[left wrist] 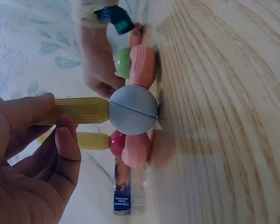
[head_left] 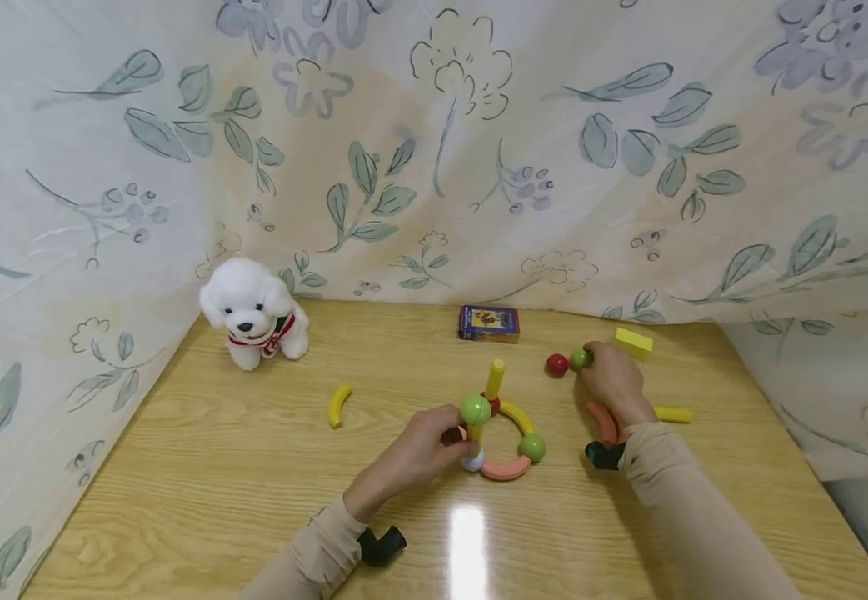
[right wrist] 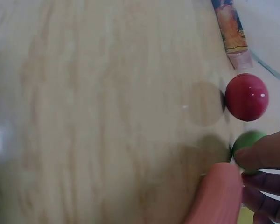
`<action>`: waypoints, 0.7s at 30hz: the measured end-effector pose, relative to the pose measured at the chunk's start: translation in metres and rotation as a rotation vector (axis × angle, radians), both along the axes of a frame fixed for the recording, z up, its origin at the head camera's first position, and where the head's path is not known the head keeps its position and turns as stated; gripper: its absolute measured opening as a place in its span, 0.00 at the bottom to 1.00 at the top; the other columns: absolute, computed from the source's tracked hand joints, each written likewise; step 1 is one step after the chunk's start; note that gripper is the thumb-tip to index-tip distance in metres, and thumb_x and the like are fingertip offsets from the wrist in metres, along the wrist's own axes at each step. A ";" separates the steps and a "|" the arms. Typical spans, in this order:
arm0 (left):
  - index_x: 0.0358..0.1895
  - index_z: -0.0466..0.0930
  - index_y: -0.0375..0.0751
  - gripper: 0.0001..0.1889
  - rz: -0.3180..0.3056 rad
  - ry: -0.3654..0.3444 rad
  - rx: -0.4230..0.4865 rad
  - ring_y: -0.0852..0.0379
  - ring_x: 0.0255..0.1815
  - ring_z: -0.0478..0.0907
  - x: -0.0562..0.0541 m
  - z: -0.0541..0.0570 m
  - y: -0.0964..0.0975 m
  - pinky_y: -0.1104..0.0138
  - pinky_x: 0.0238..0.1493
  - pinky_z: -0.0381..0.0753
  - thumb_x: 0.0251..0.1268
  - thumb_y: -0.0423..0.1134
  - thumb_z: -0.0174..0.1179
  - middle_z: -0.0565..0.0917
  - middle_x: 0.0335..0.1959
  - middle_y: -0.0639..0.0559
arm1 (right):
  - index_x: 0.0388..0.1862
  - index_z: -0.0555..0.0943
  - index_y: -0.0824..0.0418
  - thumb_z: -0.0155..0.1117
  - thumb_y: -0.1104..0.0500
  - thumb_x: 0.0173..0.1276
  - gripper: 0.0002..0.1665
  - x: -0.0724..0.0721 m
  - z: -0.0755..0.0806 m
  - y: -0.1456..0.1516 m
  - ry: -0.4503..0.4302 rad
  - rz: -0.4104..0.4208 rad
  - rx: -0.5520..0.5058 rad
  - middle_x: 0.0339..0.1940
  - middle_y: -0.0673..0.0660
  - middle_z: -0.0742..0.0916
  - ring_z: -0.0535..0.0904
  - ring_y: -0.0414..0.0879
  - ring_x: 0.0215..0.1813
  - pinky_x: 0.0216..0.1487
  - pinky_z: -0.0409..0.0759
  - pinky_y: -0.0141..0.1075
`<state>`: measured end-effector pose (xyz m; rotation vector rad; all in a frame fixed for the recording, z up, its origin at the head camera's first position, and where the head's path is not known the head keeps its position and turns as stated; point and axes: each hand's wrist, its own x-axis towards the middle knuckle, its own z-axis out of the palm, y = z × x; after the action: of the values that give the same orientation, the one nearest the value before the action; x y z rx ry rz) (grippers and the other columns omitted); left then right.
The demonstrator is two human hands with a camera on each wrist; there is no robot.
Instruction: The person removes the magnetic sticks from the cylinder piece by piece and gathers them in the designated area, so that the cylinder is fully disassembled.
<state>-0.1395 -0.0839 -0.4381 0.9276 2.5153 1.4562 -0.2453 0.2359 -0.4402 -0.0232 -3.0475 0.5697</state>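
Observation:
My left hand (head_left: pixel 422 446) pinches an upright yellow rod (left wrist: pixel 81 111) between thumb and fingers. The rod rises from a pale grey ball (left wrist: pixel 133 109) and has a green ball (head_left: pixel 475 409) on its top. That grey ball belongs to a ring of toy pieces: a pink curved piece (head_left: pixel 505 470), another green ball (head_left: pixel 531 447), a yellow curved piece (head_left: pixel 518 417) and a red ball (head_left: pixel 491 404) bearing a second upright rod (head_left: pixel 496 379). Farther right, my right hand (head_left: pixel 614 379) pinches a loose green ball (right wrist: pixel 247 144) at the table, beside a loose red ball (right wrist: pixel 247 97).
Pink curved pieces (head_left: pixel 602 422) lie under the right wrist. A yellow rod (head_left: pixel 674 414) and a yellow block (head_left: pixel 634 342) are nearby. Behind the ring lies a small blue box (head_left: pixel 489 323). A yellow curved piece (head_left: pixel 339 406) and a white plush dog (head_left: pixel 254 312) are left.

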 end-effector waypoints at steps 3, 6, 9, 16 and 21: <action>0.35 0.80 0.38 0.03 -0.006 -0.006 -0.011 0.66 0.33 0.75 0.000 0.000 0.000 0.76 0.36 0.77 0.64 0.34 0.64 0.82 0.34 0.47 | 0.64 0.73 0.67 0.51 0.64 0.63 0.28 -0.001 -0.002 0.001 -0.018 -0.011 0.004 0.55 0.71 0.83 0.79 0.68 0.54 0.45 0.78 0.59; 0.35 0.80 0.38 0.03 -0.002 -0.015 -0.015 0.66 0.33 0.75 0.000 0.001 0.000 0.75 0.36 0.77 0.64 0.34 0.64 0.82 0.34 0.47 | 0.68 0.69 0.69 0.49 0.63 0.67 0.30 -0.002 -0.001 0.001 -0.017 -0.003 -0.001 0.54 0.71 0.83 0.79 0.67 0.55 0.46 0.78 0.58; 0.35 0.81 0.38 0.03 0.003 -0.023 -0.013 0.65 0.33 0.74 0.000 0.001 0.001 0.75 0.35 0.76 0.64 0.34 0.64 0.81 0.34 0.48 | 0.69 0.67 0.69 0.52 0.63 0.67 0.30 0.001 0.002 0.001 0.004 0.004 0.001 0.54 0.72 0.82 0.79 0.67 0.54 0.45 0.78 0.58; 0.35 0.81 0.38 0.03 -0.005 -0.024 -0.011 0.65 0.33 0.74 0.001 0.000 0.004 0.75 0.35 0.76 0.64 0.34 0.64 0.81 0.34 0.48 | 0.56 0.79 0.69 0.53 0.66 0.62 0.23 0.035 0.011 -0.022 0.251 0.022 -0.135 0.45 0.67 0.84 0.81 0.59 0.38 0.33 0.76 0.46; 0.36 0.80 0.39 0.03 0.001 -0.009 -0.011 0.64 0.34 0.75 0.001 0.000 0.005 0.75 0.36 0.77 0.64 0.33 0.64 0.81 0.34 0.48 | 0.45 0.84 0.65 0.56 0.66 0.64 0.13 0.076 0.013 -0.049 0.256 0.174 -0.177 0.37 0.60 0.86 0.75 0.43 0.28 0.29 0.71 0.33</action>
<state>-0.1381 -0.0789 -0.4384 0.9166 2.5153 1.4416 -0.1696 0.1868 -0.4267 0.2889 -2.7593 0.7856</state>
